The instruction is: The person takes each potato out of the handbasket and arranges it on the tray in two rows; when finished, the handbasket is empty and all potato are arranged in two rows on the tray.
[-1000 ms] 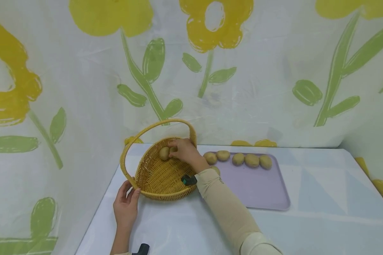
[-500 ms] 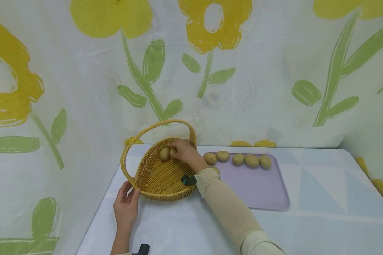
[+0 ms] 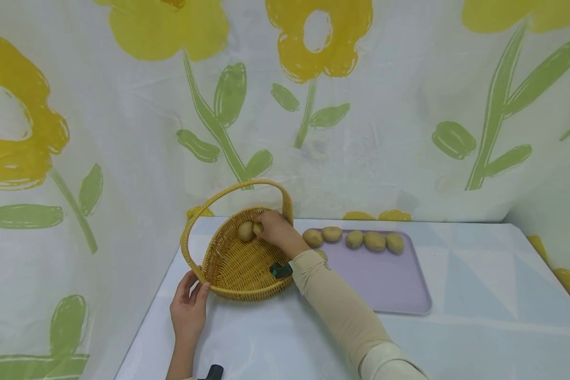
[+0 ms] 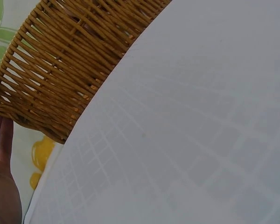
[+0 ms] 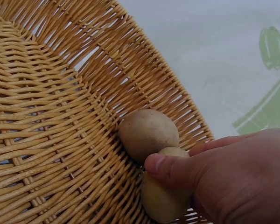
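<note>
A wicker basket (image 3: 237, 269) with a tall arched handle (image 3: 218, 196) stands on the left part of the table. My left hand (image 3: 188, 309) grips its near left rim by the handle's foot, thumb and fingers on either side; the left wrist view catches the fingers (image 4: 4, 140) under the edge. Inside the basket, my right hand (image 3: 276, 228) pinches a potato (image 5: 164, 198) low against the far wall. Right beside it lies another potato (image 5: 148, 134), which rests in the angle of floor and wall. Most of the right hand's other fingers are hidden behind the thumb.
Right of the basket lies a lilac tray (image 3: 389, 285) with several potatoes (image 3: 374, 240) along its far edge. One more potato (image 3: 321, 254) on it is partly covered by the right sleeve (image 3: 342, 306). A flower-printed cloth wall (image 3: 385, 158) stands behind the table.
The potato in my right fingers shows a little more from above as that hand shifts slightly right. My left hand keeps its place on the basket, and the head view has tilted a little.
</note>
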Demonstrator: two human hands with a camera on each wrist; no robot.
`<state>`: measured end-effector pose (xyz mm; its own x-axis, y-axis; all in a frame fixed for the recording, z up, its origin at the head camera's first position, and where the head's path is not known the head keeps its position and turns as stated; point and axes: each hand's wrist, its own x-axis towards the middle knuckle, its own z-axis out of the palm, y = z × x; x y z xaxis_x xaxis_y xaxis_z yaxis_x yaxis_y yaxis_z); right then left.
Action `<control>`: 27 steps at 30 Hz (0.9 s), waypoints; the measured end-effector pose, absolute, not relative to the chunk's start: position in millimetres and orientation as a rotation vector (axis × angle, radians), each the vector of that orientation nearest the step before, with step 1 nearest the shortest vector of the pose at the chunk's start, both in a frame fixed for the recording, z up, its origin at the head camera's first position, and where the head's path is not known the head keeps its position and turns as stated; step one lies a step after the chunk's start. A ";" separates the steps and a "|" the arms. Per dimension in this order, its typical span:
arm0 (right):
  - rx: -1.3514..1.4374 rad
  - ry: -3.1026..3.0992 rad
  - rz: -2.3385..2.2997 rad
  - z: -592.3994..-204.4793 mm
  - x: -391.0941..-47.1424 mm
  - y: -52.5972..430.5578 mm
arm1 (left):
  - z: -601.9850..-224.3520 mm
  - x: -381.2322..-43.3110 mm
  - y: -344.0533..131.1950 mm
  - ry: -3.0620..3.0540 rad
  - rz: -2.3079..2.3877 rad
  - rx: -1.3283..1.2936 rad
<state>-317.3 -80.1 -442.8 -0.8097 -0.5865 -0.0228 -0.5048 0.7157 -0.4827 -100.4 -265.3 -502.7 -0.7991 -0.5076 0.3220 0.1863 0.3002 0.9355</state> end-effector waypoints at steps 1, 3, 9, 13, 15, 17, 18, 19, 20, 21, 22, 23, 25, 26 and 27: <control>-0.883 2.746 -0.696 -443.4 -317.2 -79.8 | -503.1 -100.4 -265.2 -1.991 -1.545 0.288; -0.898 2.748 -0.691 -444.3 -317.1 -79.4 | -503.4 -100.4 -264.8 -1.992 -1.538 0.296; -0.955 2.738 -0.655 -445.9 -317.3 -78.1 | -502.2 -99.3 -263.9 -2.004 -1.519 0.308; -0.959 2.738 -0.645 -445.4 -318.1 -78.2 | -501.3 -99.4 -264.2 -2.003 -1.525 0.288; -0.965 2.740 -0.641 -444.9 -318.1 -78.2 | -500.7 -99.7 -264.3 -2.002 -1.526 0.282; -0.982 2.737 -0.636 -444.8 -317.8 -78.1 | -500.4 -100.1 -264.3 -2.004 -1.523 0.283; -0.991 2.734 -0.631 -444.7 -317.5 -77.9 | -500.2 -100.3 -264.3 -2.004 -1.523 0.285; -0.996 2.728 -0.629 -444.9 -317.2 -77.7 | -499.7 -100.3 -264.0 -2.003 -1.525 0.287; -1.006 2.725 -0.624 -445.0 -317.1 -77.5 | -499.4 -100.4 -263.9 -2.003 -1.528 0.290; -1.013 2.716 -0.621 -445.3 -316.8 -77.3 | -499.1 -100.4 -263.7 -2.002 -1.531 0.295; -1.014 2.707 -0.623 -445.7 -316.5 -77.1 | -498.9 -100.4 -263.5 -2.002 -1.535 0.298; -1.015 2.696 -0.626 -446.2 -316.4 -76.9 | -498.6 -100.4 -263.3 -2.003 -1.537 0.303; -1.022 2.684 -0.633 -447.3 -316.6 -76.9 | -498.5 -100.6 -263.1 -2.005 -1.537 0.308; -1.030 2.680 -0.634 -447.9 -316.8 -77.0 | -498.7 -100.7 -263.2 -2.006 -1.536 0.310; -1.035 2.676 -0.638 -448.3 -316.9 -77.0 | -498.9 -100.8 -263.2 -2.008 -1.533 0.310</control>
